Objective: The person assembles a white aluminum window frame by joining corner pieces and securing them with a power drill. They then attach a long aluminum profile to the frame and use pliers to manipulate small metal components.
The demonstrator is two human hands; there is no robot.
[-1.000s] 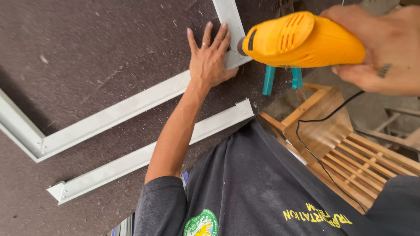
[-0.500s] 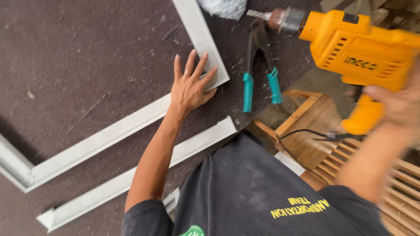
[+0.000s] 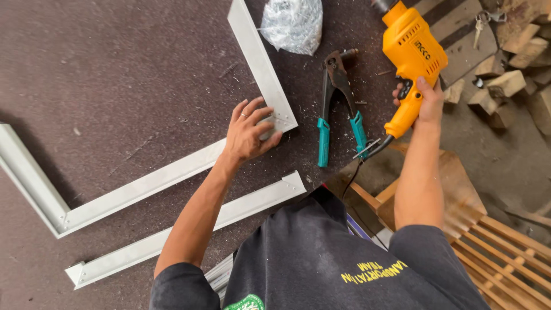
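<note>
At the frame corner (image 3: 274, 117) under spread left hand (image 3: 248, 133) fingers, rivets appear set; right hand (image 3: 426, 99) grips yellow drill (image 3: 412, 54), riveter (image 3: 338, 106) between

The drill (image 3: 414, 63) at far right is bright orange-yellow with black details. The rivet pliers (image 3: 338, 106) beside it are dark with teal grips. The metal frame (image 3: 172, 166) is pale silver-white on a dark brown, speckled worktop (image 3: 115, 69).

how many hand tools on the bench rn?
2: yellow drill in the right hand, top right; teal-handled riveter lying between both hands. More may sit out of frame.
</note>
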